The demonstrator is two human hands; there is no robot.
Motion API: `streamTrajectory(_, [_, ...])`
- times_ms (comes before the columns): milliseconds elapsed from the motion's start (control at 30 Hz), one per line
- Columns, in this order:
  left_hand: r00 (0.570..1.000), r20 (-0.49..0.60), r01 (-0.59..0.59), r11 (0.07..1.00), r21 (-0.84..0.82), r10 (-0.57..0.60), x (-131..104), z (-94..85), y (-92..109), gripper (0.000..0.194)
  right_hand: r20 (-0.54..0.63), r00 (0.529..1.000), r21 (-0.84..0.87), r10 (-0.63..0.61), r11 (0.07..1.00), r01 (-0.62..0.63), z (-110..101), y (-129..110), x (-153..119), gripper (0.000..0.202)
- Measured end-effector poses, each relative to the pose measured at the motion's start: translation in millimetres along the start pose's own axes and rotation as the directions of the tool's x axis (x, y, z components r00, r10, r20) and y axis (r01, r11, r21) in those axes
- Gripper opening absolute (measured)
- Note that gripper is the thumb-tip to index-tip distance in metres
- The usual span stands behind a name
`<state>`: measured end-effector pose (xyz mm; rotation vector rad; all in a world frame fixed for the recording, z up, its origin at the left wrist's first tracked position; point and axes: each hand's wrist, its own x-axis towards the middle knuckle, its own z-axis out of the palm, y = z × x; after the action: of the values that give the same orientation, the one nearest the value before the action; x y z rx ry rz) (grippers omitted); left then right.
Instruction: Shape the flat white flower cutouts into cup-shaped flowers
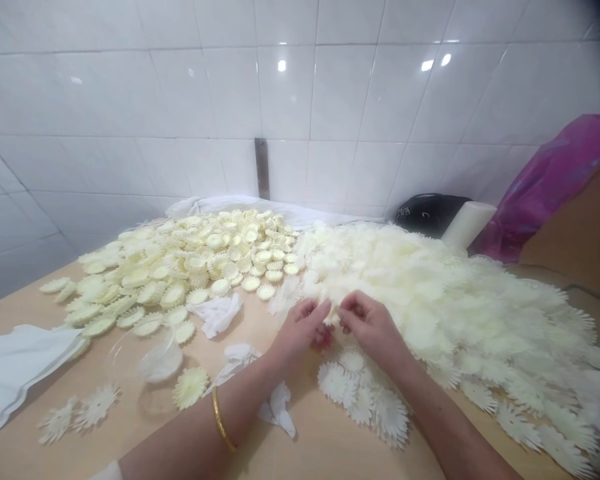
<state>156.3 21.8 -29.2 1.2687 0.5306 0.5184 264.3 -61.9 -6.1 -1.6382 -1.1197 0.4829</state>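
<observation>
Our left hand (303, 327) and right hand (373, 327) were close together, fingers bent; we could not tell whether they gripped anything. White flowers (367, 400) lay just below on the counter (325, 457), yellow flowers (205, 257) heaped beyond, leftward.

Right between the left hand (305, 323) and the right hand (365, 320), anything pinched was too small and blurred to name! The white toothed pieces (405, 287) melted into blur, cut by the right edge. The black bundle (427, 208)? Markings unreadable, base hidden behind them! The magenta wrap (545, 183) ran off right, white sheets (20, 367) off left.
</observation>
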Motion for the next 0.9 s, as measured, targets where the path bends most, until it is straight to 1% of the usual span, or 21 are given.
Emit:
streamTrajectory(67, [1.0,0.013,-0.003,0.997,-0.079,0.004,-2,3.2,-3,0.032,-0.023,0.999,0.086,0.047,0.995,-0.045,4,-2,-1,0.015])
streamTrajectory(133, [1.0,0.007,-0.02,0.992,-0.124,0.021,-2,5.9,-6,0.031,0.01,0.996,0.155,0.088,0.984,-0.088,7,-5,-3,0.016])
streamTrajectory(200, [0.999,-0.008,-0.039,0.988,-0.146,0.038,-2,7.7,-9,0.032,0.042,0.992,0.179,0.116,0.976,-0.122,8,-7,-4,0.018])
streamTrajectory(300, [0.999,-0.009,-0.035,0.983,-0.181,0.034,-1,8.6,-11,0.037,0.064,0.99,0.184,0.126,0.974,-0.136,9,-9,-5,0.02])
streamTrajectory(467, [1.0,-0.024,-0.019,0.984,-0.177,0.015,2,6.5,-14,0.034,0.05,0.992,0.148,0.119,0.981,-0.126,9,-6,-5,0.02])
streamTrajectory(600, [0.999,-0.026,0.029,0.98,-0.198,-0.035,3,4.3,-13,0.028,0.038,0.993,0.115,0.114,0.986,-0.118,9,-5,-5,0.019])
streamTrajectory(700, [0.999,-0.033,0.024,0.975,-0.219,-0.032,4,2.6,-10,0.024,0.008,0.995,0.065,0.096,0.993,-0.096,8,-3,-4,0.017])
streamTrajectory(800, [0.999,-0.04,0.016,0.976,-0.216,-0.025,4,1.0,-9,0.023,-0.035,0.998,0.013,0.046,0.999,-0.046,7,-2,-3,0.014])
streamTrajectory(900, [0.999,-0.05,0.009,0.987,-0.161,-0.017,4,-0.2,-10,0.024,-0.076,0.997,-0.002,-0.032,0.999,0.032,4,-3,-3,0.012])
